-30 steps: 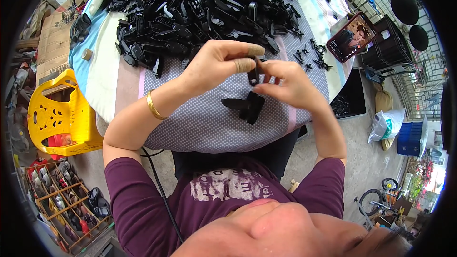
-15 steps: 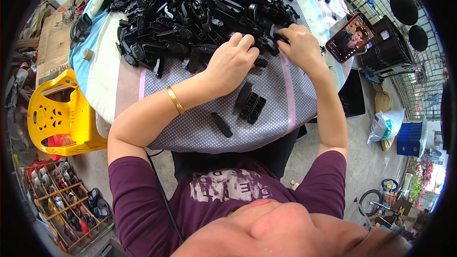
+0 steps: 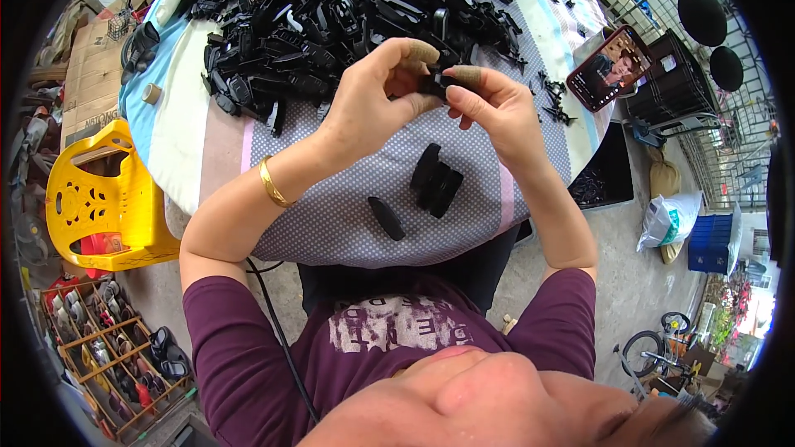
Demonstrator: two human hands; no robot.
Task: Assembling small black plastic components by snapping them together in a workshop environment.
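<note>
Between my two hands, above the table's patterned cloth point(image 3: 331, 223), is a small black plastic part point(image 3: 436, 83), mostly hidden by the fingers. My left hand point(image 3: 377, 99) pinches it from the left, thumb below and a tan-wrapped fingertip above. From the other side my right hand point(image 3: 501, 112) grips it between thumb and a finger that also has a tan wrap. Just beyond them spreads a big heap of black plastic parts point(image 3: 290, 41). Nearer to me lie a small cluster of black parts point(image 3: 437, 186) and a single long black piece point(image 3: 386, 218).
A phone point(image 3: 611, 68) showing a video stands at the table's right edge, near scattered small black bits point(image 3: 556, 99). A tape roll point(image 3: 151, 93) sits on the left side. Beside the table are a yellow plastic chair point(image 3: 108, 199) and a black bin point(image 3: 604, 174) at right.
Both hands have come off the heap's near edge and met in front of it, now holding a black part together. The pieces close to me stay on the cloth.
</note>
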